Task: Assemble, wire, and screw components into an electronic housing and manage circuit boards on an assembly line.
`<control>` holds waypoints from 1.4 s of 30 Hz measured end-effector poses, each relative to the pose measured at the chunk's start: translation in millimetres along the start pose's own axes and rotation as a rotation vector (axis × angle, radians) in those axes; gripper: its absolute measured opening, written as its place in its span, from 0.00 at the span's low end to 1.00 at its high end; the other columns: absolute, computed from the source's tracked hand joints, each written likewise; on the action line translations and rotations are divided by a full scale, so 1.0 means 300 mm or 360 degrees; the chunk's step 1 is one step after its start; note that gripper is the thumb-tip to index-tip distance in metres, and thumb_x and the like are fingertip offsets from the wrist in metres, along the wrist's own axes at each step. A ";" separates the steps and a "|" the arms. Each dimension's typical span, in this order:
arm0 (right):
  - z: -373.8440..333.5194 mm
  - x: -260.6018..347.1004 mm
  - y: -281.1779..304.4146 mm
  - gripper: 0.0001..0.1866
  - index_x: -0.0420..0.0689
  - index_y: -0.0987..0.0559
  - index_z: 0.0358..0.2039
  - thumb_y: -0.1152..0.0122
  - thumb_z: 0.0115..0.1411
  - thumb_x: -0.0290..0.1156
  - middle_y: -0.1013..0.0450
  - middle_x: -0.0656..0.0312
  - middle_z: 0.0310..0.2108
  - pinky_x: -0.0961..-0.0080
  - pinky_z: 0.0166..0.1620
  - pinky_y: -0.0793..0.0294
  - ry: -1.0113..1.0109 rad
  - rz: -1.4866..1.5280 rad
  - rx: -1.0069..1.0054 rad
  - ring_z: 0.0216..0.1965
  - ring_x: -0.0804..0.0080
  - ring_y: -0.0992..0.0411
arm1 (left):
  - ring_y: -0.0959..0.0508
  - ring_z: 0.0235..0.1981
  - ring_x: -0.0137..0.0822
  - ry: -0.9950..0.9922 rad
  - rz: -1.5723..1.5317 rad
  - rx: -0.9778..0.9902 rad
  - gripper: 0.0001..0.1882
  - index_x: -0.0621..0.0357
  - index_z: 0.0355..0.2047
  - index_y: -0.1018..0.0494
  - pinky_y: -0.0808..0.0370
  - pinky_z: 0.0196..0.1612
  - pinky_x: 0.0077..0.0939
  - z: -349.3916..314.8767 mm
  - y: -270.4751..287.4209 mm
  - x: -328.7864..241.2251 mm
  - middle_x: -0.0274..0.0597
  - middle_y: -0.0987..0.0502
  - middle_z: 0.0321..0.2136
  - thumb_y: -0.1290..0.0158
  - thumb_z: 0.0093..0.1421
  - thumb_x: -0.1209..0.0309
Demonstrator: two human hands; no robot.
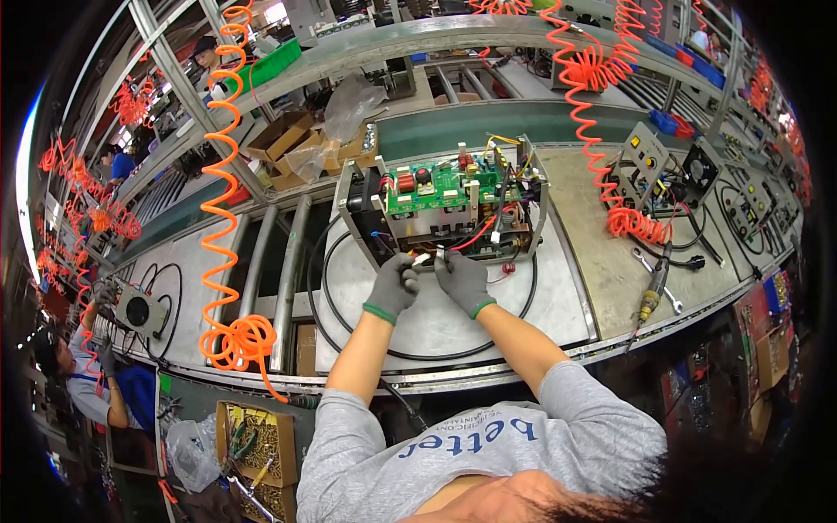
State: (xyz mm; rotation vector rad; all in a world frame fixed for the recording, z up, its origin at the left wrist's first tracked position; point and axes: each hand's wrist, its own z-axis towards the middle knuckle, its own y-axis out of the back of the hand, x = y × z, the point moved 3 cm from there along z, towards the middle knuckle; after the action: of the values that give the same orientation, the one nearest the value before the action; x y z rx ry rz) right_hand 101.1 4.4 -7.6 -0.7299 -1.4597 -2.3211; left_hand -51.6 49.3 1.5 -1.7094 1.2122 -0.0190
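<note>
In front of me stands an open metal-framed electrical unit with a green circuit board (pixel 425 193) on top and a black fan (pixel 364 193) at its left end. My left hand (pixel 392 286), in a grey glove with a green cuff, is closed at the unit's near side, with a white plug connector (pixel 422 259) at its fingertips. Close beside it my right hand (pixel 465 281), gloved alike, is closed in a pinch; what it holds is too small to make out. Red and yellow wires run over the unit's right part. A black cable (pixel 436 356) loops around it on the plate.
Orange coiled air hoses (pixel 220 209) hang left and right. A screwdriver-like power tool (pixel 651 292) and a wrench (pixel 667 283) lie at right, near further panel units (pixel 649 161). Screw boxes (pixel 277 444) sit lower left. Another person (pixel 87 375) works at far left.
</note>
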 end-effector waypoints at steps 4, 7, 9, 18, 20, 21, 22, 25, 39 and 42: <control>0.004 -0.046 0.000 0.17 0.49 0.22 0.37 0.48 0.58 0.47 0.23 0.56 0.25 0.60 0.34 0.27 -0.0328 0.0291 0.0082 0.29 0.54 0.24 | 0.34 0.14 0.20 -0.0501 0.1395 -0.0165 0.08 0.60 0.33 0.29 0.39 0.14 0.14 -0.100 0.103 -0.094 0.32 0.31 0.20 0.48 0.55 0.69; 0.009 -0.038 -0.026 0.17 0.48 0.22 0.35 0.47 0.57 0.47 0.23 0.55 0.25 0.62 0.35 0.27 -0.0394 0.0507 0.0101 0.30 0.55 0.24 | 0.26 0.21 0.30 -0.0948 0.2156 -0.0262 0.14 0.59 0.40 0.28 0.30 0.22 0.26 -0.096 0.127 -0.098 0.40 0.26 0.23 0.47 0.54 0.67; -0.007 -0.049 -0.064 0.17 0.47 0.22 0.35 0.45 0.56 0.47 0.23 0.55 0.25 0.62 0.35 0.27 -0.0441 0.0623 0.0127 0.29 0.55 0.24 | 0.22 0.30 0.42 -0.1373 0.2756 -0.0500 0.17 0.51 0.44 0.28 0.25 0.34 0.36 -0.110 0.070 -0.051 0.43 0.24 0.31 0.46 0.52 0.67; -0.018 0.100 -0.118 0.08 0.45 0.26 0.27 0.48 0.59 0.35 0.39 0.74 0.14 0.83 0.14 0.45 -0.1443 0.3096 0.0830 0.13 0.84 0.41 | 0.21 0.35 0.40 -0.1583 0.3794 -0.0149 0.14 0.46 0.42 0.25 0.24 0.33 0.36 -0.060 0.012 -0.011 0.35 0.24 0.40 0.54 0.55 0.71; -0.022 0.116 -0.097 0.08 0.44 0.26 0.28 0.51 0.60 0.33 0.44 0.79 0.12 0.86 0.15 0.50 -0.1425 0.3666 0.1081 0.11 0.88 0.47 | 0.21 0.35 0.40 -0.1517 0.3081 -0.0289 0.12 0.51 0.39 0.26 0.24 0.36 0.34 -0.056 -0.002 -0.037 0.40 0.23 0.36 0.55 0.56 0.70; -0.025 0.147 -0.096 0.10 0.43 0.26 0.28 0.53 0.60 0.33 0.44 0.80 0.11 0.86 0.15 0.49 -0.1473 0.4028 0.1196 0.11 0.88 0.47 | 0.21 0.35 0.40 -0.1531 0.3076 -0.0292 0.12 0.51 0.39 0.26 0.24 0.36 0.34 -0.023 0.033 -0.046 0.40 0.23 0.36 0.55 0.56 0.70; -0.025 0.187 -0.096 0.11 0.42 0.26 0.28 0.55 0.60 0.33 0.45 0.81 0.10 0.86 0.15 0.49 -0.1514 0.4382 0.1342 0.10 0.88 0.47 | 0.21 0.34 0.40 -0.1753 0.2954 -0.0193 0.08 0.52 0.33 0.26 0.24 0.36 0.33 0.024 0.092 -0.064 0.41 0.23 0.32 0.54 0.57 0.67; -0.036 0.217 -0.145 0.12 0.41 0.26 0.27 0.57 0.60 0.33 0.46 0.81 0.09 0.86 0.15 0.49 -0.1265 0.4625 0.1462 0.08 0.88 0.50 | 0.22 0.29 0.36 -0.1075 0.1794 0.0011 0.10 0.52 0.25 0.28 0.24 0.31 0.28 0.084 0.111 -0.090 0.40 0.25 0.24 0.53 0.59 0.62; -0.039 0.146 0.037 0.19 0.51 0.27 0.45 0.38 0.53 0.38 0.28 0.58 0.40 0.64 0.34 0.25 0.0359 0.0153 -0.0092 0.34 0.58 0.25 | 0.36 0.11 0.23 -0.0748 0.1502 -0.0469 0.14 0.57 0.26 0.24 0.43 0.13 0.18 -0.012 -0.020 -0.049 0.33 0.30 0.15 0.44 0.57 0.59; -0.015 0.174 0.042 0.19 0.51 0.26 0.45 0.38 0.53 0.39 0.27 0.59 0.37 0.64 0.35 0.25 0.0247 0.0009 0.0056 0.34 0.58 0.25 | 0.34 0.12 0.22 -0.0713 0.1501 -0.0402 0.15 0.57 0.30 0.24 0.42 0.12 0.17 -0.033 -0.007 -0.057 0.33 0.28 0.17 0.47 0.59 0.58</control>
State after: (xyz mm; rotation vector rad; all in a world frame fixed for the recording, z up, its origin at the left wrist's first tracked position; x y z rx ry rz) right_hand 63.0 -4.5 29.7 -0.5305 -1.4239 -2.2855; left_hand -63.6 54.6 16.3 -1.0950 1.5852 1.0575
